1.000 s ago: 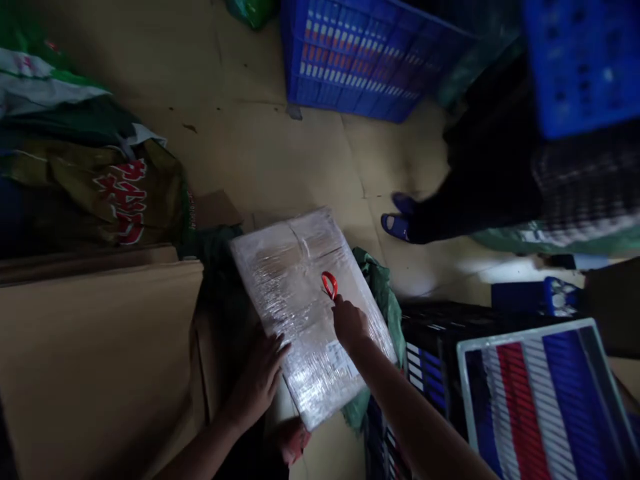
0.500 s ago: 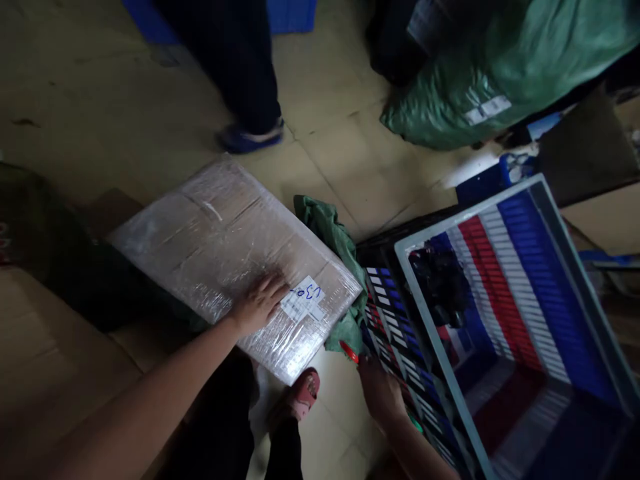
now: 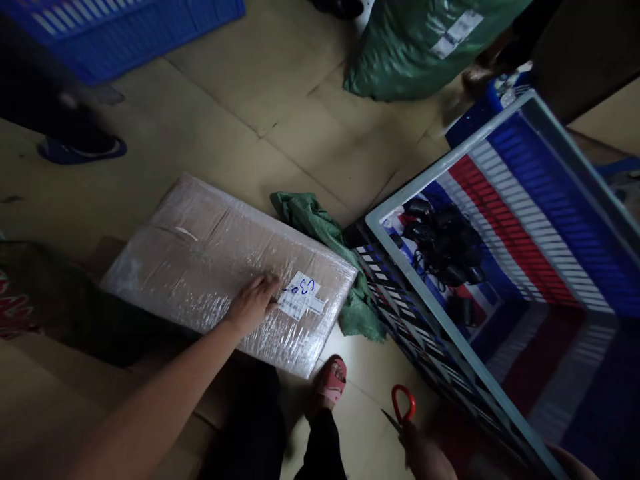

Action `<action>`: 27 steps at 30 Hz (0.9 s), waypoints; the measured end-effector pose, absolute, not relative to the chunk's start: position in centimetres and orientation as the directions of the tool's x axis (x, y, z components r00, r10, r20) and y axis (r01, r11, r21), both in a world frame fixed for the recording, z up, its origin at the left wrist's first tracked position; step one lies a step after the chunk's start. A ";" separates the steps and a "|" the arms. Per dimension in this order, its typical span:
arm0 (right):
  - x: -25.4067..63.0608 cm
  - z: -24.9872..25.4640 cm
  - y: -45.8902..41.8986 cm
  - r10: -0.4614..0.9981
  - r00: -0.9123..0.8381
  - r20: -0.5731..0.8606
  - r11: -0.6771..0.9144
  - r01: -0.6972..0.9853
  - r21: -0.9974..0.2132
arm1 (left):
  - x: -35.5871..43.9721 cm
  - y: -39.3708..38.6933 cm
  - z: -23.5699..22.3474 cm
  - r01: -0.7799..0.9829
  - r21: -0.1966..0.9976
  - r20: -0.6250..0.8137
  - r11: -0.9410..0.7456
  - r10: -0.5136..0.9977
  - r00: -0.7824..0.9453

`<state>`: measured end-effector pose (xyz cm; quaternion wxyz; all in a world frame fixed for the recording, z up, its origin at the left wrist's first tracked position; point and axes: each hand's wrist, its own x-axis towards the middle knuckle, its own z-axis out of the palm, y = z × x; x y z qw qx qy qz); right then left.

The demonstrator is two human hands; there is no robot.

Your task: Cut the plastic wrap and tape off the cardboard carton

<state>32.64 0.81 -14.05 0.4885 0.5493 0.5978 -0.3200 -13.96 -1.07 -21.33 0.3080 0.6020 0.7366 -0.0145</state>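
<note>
A flat cardboard box wrapped in clear plastic film (image 3: 200, 267) lies tilted on the floor, with a white label (image 3: 300, 295) bearing blue handwriting near one corner. My left hand (image 3: 253, 305) rests flat on the film just beside that label. At the bottom right, my right hand (image 3: 425, 453) grips red-handled scissors (image 3: 403, 405), apart from the box. The hand is partly cut off by the frame edge, and the scissor blades are dim.
A large crate (image 3: 395, 227) lined with blue, white and red stripes holds black objects (image 3: 443, 250). A crumpled green cloth (image 3: 320, 243) lies against it. Nearby are a green sack (image 3: 420, 47), a blue crate (image 3: 115, 33), cardboard sheets (image 3: 40, 393), a co-worker's blue-slippered foot (image 3: 80, 150) and a pink sandal (image 3: 333, 380).
The view has swung, showing more of the crate's inside. My right hand has moved the scissors off the box towards the lower right. My left hand now lies on the box by the label.
</note>
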 end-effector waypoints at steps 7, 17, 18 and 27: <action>27.1 -14.4 1.0 0.280 0.064 -0.958 0.064 0.994 0.085 | -13.5 -1.6 -20.1 0.963 0.231 -0.531 0.142 0.847 0.002; 25.6 -14.7 -0.9 0.425 -0.013 -0.905 -0.400 0.894 -0.201 | -14.8 -1.4 -21.0 0.962 0.226 -0.482 0.153 0.876 -0.026; 25.2 -14.7 -1.0 0.448 0.002 -0.894 -0.472 0.850 -0.235 | -14.8 -1.1 -21.1 0.967 0.215 -0.473 0.135 0.881 -0.018; 21.1 -15.3 -0.9 0.471 0.049 -0.881 -0.758 0.534 -0.375 | -14.7 -0.7 -20.9 0.983 0.173 -0.463 0.063 0.886 0.024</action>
